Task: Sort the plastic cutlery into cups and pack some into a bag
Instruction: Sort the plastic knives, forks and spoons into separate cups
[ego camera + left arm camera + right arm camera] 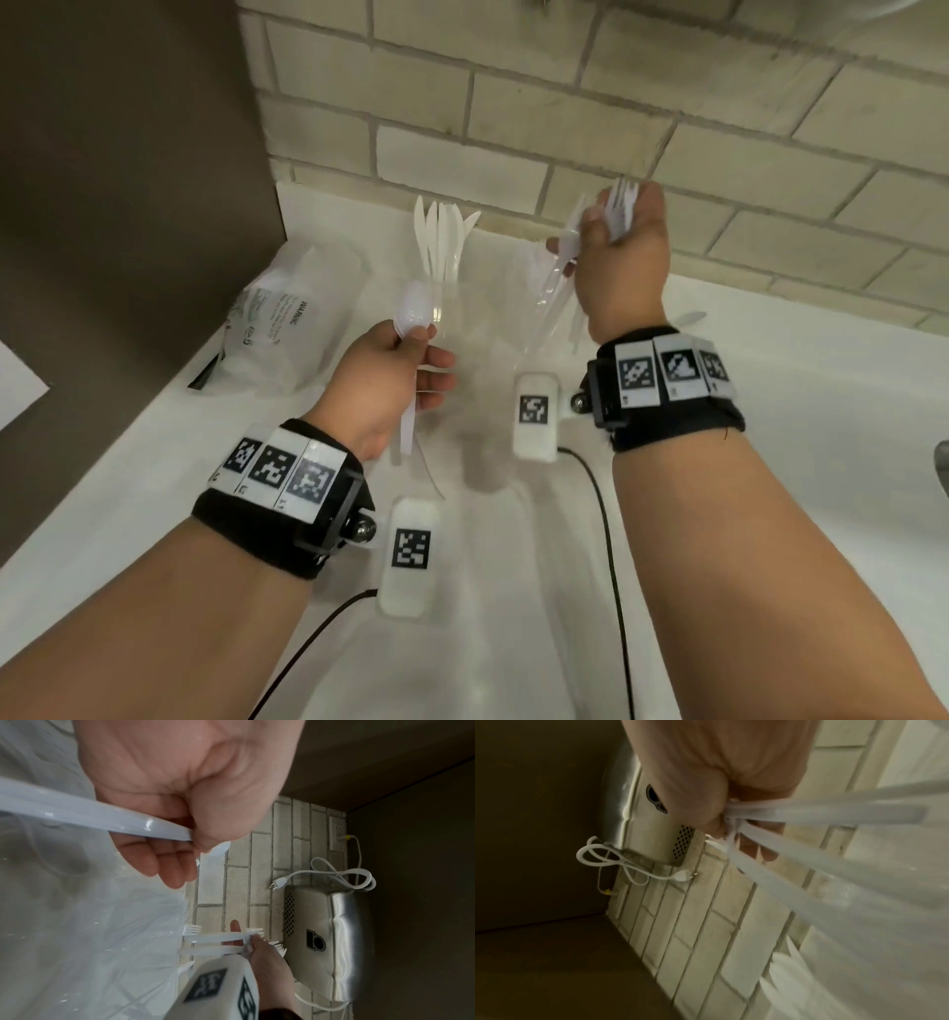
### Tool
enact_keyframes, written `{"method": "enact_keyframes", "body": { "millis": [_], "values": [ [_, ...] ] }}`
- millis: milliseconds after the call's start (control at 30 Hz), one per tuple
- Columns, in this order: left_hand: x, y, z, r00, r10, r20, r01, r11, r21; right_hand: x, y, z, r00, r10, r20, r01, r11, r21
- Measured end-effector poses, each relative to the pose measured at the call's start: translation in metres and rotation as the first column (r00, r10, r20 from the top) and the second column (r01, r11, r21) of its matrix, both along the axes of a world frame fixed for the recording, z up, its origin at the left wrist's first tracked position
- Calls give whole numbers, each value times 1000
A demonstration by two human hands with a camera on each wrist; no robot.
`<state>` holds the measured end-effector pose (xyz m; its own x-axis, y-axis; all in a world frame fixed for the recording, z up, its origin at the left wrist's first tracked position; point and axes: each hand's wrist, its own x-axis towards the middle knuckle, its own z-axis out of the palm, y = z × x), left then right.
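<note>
Mid-sort over the desk (744, 360): left hand (382, 375) pinches spoons (413, 308), right hand (624, 257) clutches forks (621, 205), so each bunch probably needs dropping into its own cup beside the knives (444, 236).

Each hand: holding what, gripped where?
Left hand pinches white spoons at the neck below the bowls. Right hand grips a bundle of forks on the handles just below the tines.
</note>
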<state>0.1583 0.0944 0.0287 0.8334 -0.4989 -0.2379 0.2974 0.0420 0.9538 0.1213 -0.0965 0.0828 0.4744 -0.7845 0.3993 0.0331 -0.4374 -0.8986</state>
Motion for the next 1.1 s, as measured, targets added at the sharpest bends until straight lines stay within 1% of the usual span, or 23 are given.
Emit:
{"method": "enact_keyframes", "body": {
  "millis": [100,167,300,400,500,600,667,767,800,867,967,1000,1033,1067,1100],
  "values": [
    [0,1,0,1000,-22,7,22,999,-23,10,-18,16,993,-59,102,71,990,-120],
    [0,1,1,999,-34,13,34,999,-37,16,-27,19,987,-80,136,107,973,-206],
    [3,2,-1,999,-43,13,44,998,-49,31,-36,7,988,-35,151,85,937,-338],
    [6,2,-5,999,-43,8,43,998,-54,42,-46,-2,992,-29,126,83,891,-446],
    [9,3,-8,999,-37,2,37,998,-51,47,-52,-5,996,-45,78,79,857,-509],
    [11,3,-8,999,-31,-15,30,997,-64,49,-57,-7,996,-49,76,84,802,-592],
    [11,3,-7,999,-28,-20,26,997,-73,48,-58,-4,994,-44,97,95,775,-624],
    [10,2,-8,999,-37,-15,35,997,-72,44,-61,4,983,-62,171,160,745,-648],
    [10,2,-8,999,-42,-13,41,997,-71,43,-62,5,983,-56,173,157,745,-649],
    [9,1,-9,999,-50,-12,49,996,-68,44,-61,1,993,-26,113,92,768,-633],
    [7,-2,-9,998,-60,-20,59,996,-71,49,-57,-14,999,38,4,-30,839,-543],
    [6,-2,-9,998,-64,-24,62,995,-73,51,-57,-18,998,63,-6,-58,876,-480],
    [6,-2,-8,997,-66,-27,64,995,-74,52,-58,-21,997,80,-2,-75,924,-376],
    [7,-2,-9,997,-67,-29,64,995,-75,53,-59,-23,995,96,13,-90,968,-234],
    [7,-1,-9,997,-66,-31,64,995,-78,54,-61,-26,994,106,32,-103,991,-86]
  ]
}}
